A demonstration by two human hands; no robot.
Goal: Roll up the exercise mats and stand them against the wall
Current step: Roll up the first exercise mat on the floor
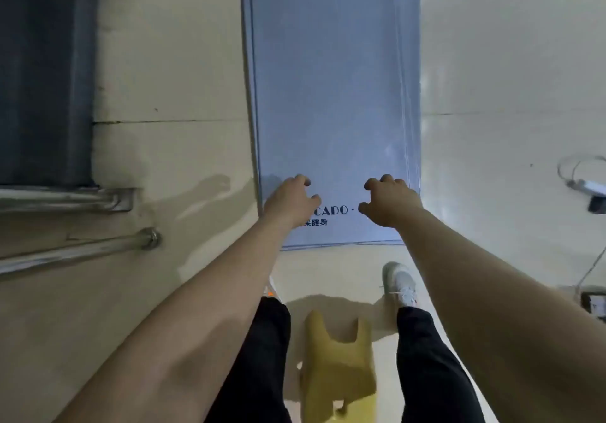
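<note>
A blue mat [331, 78] is spread flat at centre frame. The left hand [290, 203] and right hand [390, 203] are held over its near end, loosely curled, empty

Head-worn view looks steeply down over the mat [331, 95].

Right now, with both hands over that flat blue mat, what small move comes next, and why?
Probably grip the near edge of the blue mat and fold it over to start the roll: it lies flat, unrolled, and the left hand and right hand hang over its near end holding nothing.
</note>
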